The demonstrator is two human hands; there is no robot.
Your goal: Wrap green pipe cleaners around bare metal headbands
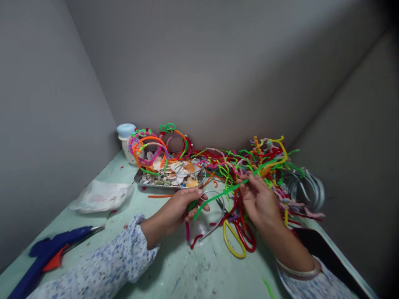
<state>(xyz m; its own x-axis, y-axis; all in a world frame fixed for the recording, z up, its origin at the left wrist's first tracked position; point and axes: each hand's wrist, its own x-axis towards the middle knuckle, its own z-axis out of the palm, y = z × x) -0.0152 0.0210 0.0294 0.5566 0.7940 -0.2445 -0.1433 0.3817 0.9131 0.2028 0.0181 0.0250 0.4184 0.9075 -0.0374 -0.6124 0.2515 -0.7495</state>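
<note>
My left hand [187, 203] is closed around one end of a thin grey metal headband [223, 207], with some green showing at the fingers. The headband curves out to the right and back down toward the table. My right hand [260, 197] pinches a bright green pipe cleaner [222, 193] between thumb and fingers. That pipe cleaner slants from beside my left fingertips up to the right, above the headband. Behind my right hand lies a heap of coloured pipe cleaners [227, 170]. Scissors with yellow and red handles [233, 241] rest on the table below the hands.
A metal tray [149, 187] of shells stands at the back, with decorated headbands [151, 141] on it. Beside it is a blue-lidded jar [126, 141]. A plastic packet [101, 197] and a blue glue gun [59, 245] lie left. Plain metal headbands [314, 191] sit right.
</note>
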